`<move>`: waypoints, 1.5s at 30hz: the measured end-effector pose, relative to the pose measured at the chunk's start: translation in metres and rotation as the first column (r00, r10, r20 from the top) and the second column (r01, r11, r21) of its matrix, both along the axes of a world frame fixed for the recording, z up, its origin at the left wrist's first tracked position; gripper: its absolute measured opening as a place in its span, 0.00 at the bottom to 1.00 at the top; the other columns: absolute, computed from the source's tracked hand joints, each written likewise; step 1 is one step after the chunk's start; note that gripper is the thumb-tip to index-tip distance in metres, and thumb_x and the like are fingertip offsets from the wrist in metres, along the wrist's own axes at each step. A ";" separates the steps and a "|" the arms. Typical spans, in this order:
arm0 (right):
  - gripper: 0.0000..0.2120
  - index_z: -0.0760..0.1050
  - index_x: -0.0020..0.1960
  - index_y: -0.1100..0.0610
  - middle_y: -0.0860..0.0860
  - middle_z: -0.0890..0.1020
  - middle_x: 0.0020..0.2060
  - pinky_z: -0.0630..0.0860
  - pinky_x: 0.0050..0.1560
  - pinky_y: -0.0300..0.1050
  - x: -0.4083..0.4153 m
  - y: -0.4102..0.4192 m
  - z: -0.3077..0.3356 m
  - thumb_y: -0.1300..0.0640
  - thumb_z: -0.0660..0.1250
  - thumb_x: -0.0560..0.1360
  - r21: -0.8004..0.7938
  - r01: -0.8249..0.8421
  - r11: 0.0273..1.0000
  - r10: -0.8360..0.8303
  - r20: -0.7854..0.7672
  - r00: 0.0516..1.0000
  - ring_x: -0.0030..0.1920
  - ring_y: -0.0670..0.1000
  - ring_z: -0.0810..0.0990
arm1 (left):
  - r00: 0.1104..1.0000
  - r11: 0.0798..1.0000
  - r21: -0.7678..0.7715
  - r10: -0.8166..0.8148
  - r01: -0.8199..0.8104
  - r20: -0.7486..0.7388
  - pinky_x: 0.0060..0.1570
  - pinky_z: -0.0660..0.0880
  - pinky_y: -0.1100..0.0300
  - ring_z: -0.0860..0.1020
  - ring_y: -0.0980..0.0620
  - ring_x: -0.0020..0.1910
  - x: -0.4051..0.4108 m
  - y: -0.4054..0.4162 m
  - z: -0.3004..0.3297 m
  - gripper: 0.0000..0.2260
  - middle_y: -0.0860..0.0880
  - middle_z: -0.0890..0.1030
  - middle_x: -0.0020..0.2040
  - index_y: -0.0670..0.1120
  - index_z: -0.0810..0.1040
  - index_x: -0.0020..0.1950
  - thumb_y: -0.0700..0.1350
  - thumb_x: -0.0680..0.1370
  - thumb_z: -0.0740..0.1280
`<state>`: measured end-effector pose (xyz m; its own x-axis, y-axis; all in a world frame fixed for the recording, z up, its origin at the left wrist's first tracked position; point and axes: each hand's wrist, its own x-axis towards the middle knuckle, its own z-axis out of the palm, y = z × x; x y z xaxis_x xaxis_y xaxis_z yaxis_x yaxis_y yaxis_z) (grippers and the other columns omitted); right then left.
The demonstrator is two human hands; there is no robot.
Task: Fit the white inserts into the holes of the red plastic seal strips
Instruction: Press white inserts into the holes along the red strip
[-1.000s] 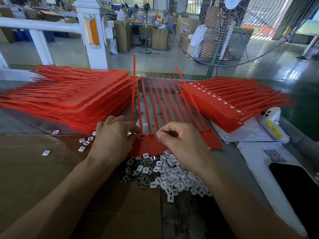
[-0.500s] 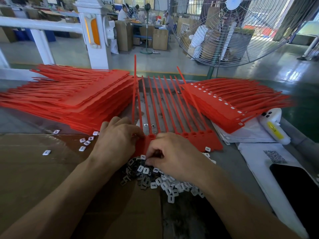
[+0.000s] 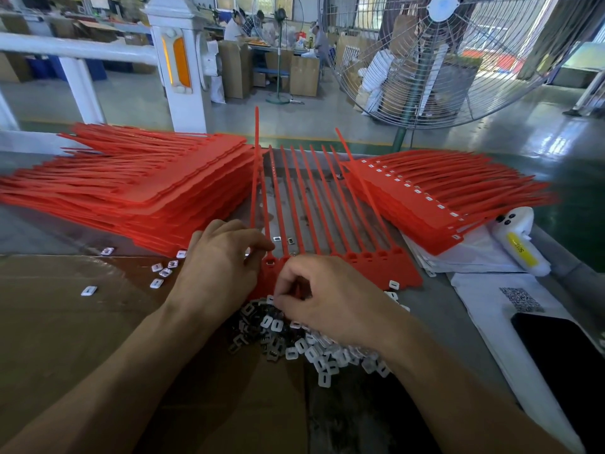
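A red seal strip comb (image 3: 397, 268) lies flat in the middle of the table, its thin tails pointing away from me. My left hand (image 3: 219, 270) rests curled on its left end, thumb and forefinger pinching the strip near the first hole. My right hand (image 3: 330, 301) hovers over the pile of white inserts (image 3: 322, 353) just in front of the strip, fingertips curled down and pinching among the inserts at the pile's far edge. Whether an insert sits between those fingertips is hidden.
A tall stack of red strips (image 3: 137, 194) fills the left. A fanned stack with white inserts fitted (image 3: 435, 204) lies right, on white sheets. Loose inserts (image 3: 163, 272) dot the cardboard (image 3: 65, 339). A white device (image 3: 520, 244) and a dark phone (image 3: 566, 365) sit right.
My right hand came down from the strip's holes toward me onto the insert pile. My left hand stayed on the strip's left end.
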<state>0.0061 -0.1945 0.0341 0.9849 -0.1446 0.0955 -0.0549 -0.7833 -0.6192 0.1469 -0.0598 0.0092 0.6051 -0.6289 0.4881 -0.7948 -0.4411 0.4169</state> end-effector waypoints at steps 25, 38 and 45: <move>0.03 0.83 0.50 0.49 0.44 0.84 0.35 0.78 0.39 0.35 0.005 -0.014 -0.007 0.56 0.72 0.80 0.630 0.220 0.745 -0.373 0.119 0.920 0.36 0.42 0.82 | 0.964 0.951 -0.155 -0.262 0.267 0.048 0.50 0.70 0.65 0.76 0.59 0.49 -0.013 -0.004 0.005 0.08 0.63 0.78 0.46 0.57 0.80 0.52 0.57 0.76 0.70; 0.06 0.85 0.52 0.50 0.45 0.85 0.36 0.77 0.37 0.33 0.003 -0.014 -0.003 0.49 0.71 0.80 0.666 0.197 0.720 -0.319 0.065 0.946 0.35 0.42 0.82 | 0.943 0.952 -0.132 -0.241 0.276 0.231 0.49 0.74 0.57 0.75 0.55 0.47 -0.014 -0.005 0.011 0.10 0.56 0.80 0.47 0.48 0.82 0.52 0.53 0.77 0.70; 0.13 0.84 0.53 0.60 0.53 0.83 0.41 0.77 0.36 0.41 0.007 -0.018 -0.004 0.53 0.73 0.73 0.879 0.087 0.469 -0.229 0.026 0.973 0.40 0.49 0.81 | 0.950 0.930 -0.211 -0.270 0.300 0.159 0.48 0.71 0.67 0.75 0.58 0.47 -0.016 -0.004 0.012 0.08 0.58 0.79 0.46 0.49 0.82 0.52 0.50 0.76 0.73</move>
<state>0.0135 -0.2126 0.0304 0.9255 -0.3745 -0.0561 0.0106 0.1738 -0.9847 0.1305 -0.0641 0.0216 0.3413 -0.6276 0.6997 -0.9251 -0.0925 0.3682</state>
